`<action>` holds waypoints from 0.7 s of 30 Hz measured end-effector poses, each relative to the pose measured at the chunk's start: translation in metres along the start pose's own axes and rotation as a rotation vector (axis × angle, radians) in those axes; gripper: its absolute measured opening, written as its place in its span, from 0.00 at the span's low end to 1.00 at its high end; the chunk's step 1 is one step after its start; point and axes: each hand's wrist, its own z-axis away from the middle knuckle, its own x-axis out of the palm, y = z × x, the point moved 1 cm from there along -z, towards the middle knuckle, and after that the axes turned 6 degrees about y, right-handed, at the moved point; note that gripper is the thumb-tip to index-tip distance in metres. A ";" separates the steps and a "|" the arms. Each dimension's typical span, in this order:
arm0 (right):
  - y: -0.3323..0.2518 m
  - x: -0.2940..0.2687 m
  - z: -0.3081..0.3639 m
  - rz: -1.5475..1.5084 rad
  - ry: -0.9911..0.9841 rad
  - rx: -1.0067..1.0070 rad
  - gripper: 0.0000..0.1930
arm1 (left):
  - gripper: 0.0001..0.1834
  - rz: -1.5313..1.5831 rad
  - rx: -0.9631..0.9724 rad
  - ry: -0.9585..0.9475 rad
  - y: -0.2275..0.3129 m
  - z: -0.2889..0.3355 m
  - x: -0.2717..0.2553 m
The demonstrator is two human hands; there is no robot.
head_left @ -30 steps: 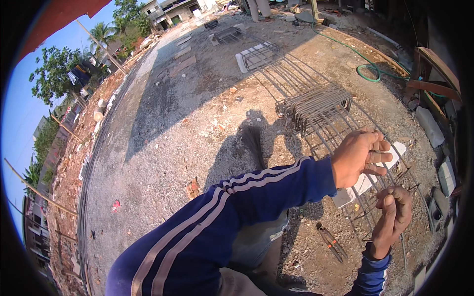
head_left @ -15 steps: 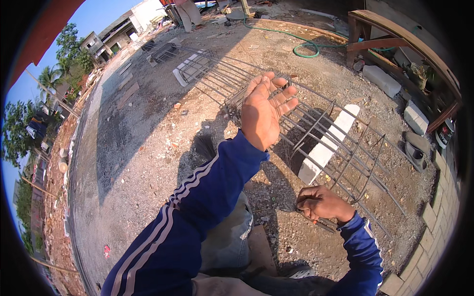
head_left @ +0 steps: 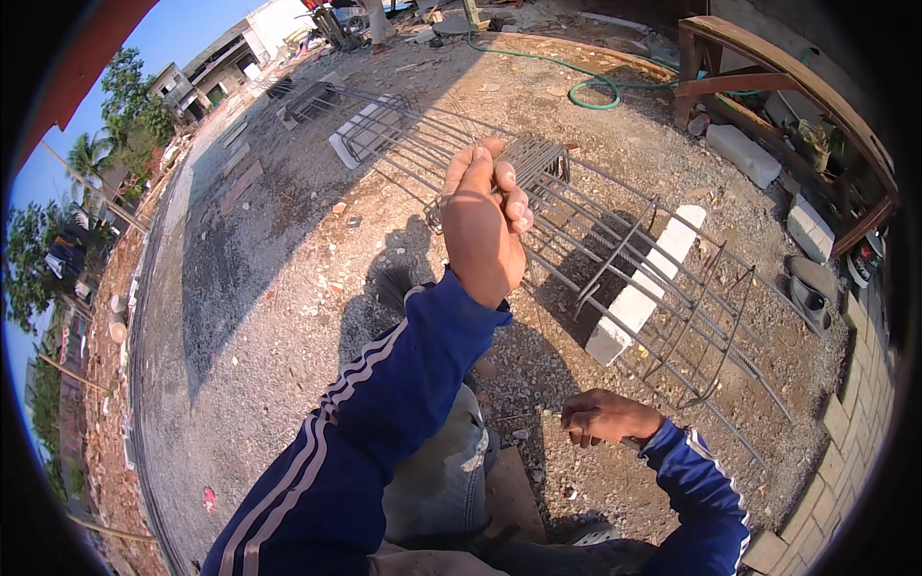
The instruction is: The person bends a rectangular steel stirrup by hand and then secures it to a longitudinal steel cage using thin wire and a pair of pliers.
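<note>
My left hand (head_left: 483,226) is raised above the rebar cage (head_left: 615,254), its fingers curled in and the thumb close against them. Whatever it may hold is hidden. Lower and to the right, my right hand (head_left: 613,420) is closed beside the cage's near end. It grips a dark hand tool (head_left: 631,444), mostly covered by the palm, so its kind does not show. The cage is long steel bars with square stirrups, several of them bunched (head_left: 538,158) just beyond my left hand. A white block (head_left: 648,283) props up the near end.
A second white block (head_left: 370,130) lies under the cage's far part. A green hose (head_left: 597,94) coils on the gravel ground (head_left: 279,336). At the right stand a wooden frame (head_left: 768,58), loose blocks (head_left: 809,228), shoes (head_left: 809,298) and a paver edge (head_left: 836,470). A person (head_left: 377,21) stands far off.
My left hand has gone from spread fingers to curled ones, shifting slightly left. My right hand has moved a little down and left, turning so that the tool shows less.
</note>
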 end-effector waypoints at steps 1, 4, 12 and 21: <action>0.004 -0.007 0.003 0.157 0.127 -0.133 0.12 | 0.11 0.013 -0.013 -0.017 -0.001 0.000 0.002; -0.026 -0.037 0.016 0.030 0.560 -0.284 0.17 | 0.10 -0.015 -0.134 -0.028 -0.016 0.011 0.016; -0.135 -0.112 0.033 -0.488 1.035 -0.930 0.22 | 0.06 -0.135 -0.553 -0.209 -0.054 0.080 0.048; -0.098 -0.107 0.045 -0.310 1.055 -0.885 0.15 | 0.06 -0.197 -0.666 -0.308 -0.068 0.102 0.058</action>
